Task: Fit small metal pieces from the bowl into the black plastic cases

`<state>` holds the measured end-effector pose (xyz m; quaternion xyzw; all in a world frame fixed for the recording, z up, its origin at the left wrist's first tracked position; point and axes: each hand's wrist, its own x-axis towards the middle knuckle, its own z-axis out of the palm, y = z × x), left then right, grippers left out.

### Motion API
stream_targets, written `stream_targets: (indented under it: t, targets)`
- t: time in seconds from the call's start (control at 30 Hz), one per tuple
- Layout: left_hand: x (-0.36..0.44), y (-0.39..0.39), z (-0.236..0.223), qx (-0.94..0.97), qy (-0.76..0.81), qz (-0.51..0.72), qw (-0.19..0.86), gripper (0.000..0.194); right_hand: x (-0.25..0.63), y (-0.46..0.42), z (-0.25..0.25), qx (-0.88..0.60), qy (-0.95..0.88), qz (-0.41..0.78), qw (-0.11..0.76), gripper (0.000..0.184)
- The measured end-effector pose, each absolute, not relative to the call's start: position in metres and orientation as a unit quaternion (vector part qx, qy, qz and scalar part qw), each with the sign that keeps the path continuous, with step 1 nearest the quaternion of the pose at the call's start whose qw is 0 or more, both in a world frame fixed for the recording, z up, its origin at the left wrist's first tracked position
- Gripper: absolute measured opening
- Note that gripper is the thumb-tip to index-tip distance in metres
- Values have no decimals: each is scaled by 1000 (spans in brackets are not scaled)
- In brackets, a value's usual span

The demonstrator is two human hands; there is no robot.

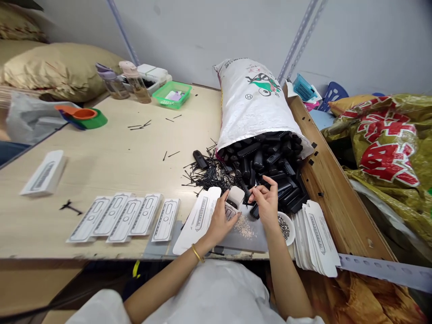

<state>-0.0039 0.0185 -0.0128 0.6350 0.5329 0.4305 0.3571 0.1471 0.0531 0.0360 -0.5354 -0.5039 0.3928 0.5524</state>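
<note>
Box (235,198) with raised flap at near centre, wrapped by left hand (219,222), just left of right hand (266,204); long axis too foreshortened to judge. Right thumb and forefinger bent toward each other; whether gripping anything, cannot tell. One box held, five printed cartons (125,220) in near-left row, one lone carton (43,174) farther left, one bowl (292,231).

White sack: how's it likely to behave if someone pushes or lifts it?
The white sack is probably heavy, since it bulges and black cases crowd its mouth. The thin, wavy edge there suggests a floppy skin that would likely sag when lifted. Pushing it may spill more, as cases already lie heaped just outside.
</note>
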Motion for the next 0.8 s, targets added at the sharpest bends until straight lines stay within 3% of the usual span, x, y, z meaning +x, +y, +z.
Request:
stream_targets:
  t: [0.07, 0.13, 0.23, 0.37, 0.5, 0.6, 0.8]
  targets:
    - [-1, 17, -12, 640, 521, 436, 360, 71, 142, 38, 43, -506, -534, 362, 572, 32]
    - [0, 16, -12, 631, 520, 439, 372, 69, 136, 27, 42, -516, -607, 308, 520, 13]
    - [-3, 15, -13, 616, 530, 437, 386, 58, 131, 23, 27, -545, -610, 286, 498, 15]
    - [-9, 15, -14, 655, 489, 424, 391, 35, 119, 32, 5, -554, -511, 370, 543, 40]
    - [-12, 17, -12, 651, 464, 421, 428, 56, 97, 29, 1, -552, -567, 289, 538, 17]
    - [-12, 17, -9, 616, 460, 430, 473, 68, 88, 18, 4, -518, -640, 202, 530, 16]
    - [-9, 16, -11, 606, 469, 412, 493, 72, 97, 13, 6, -539, -615, 198, 540, 18]
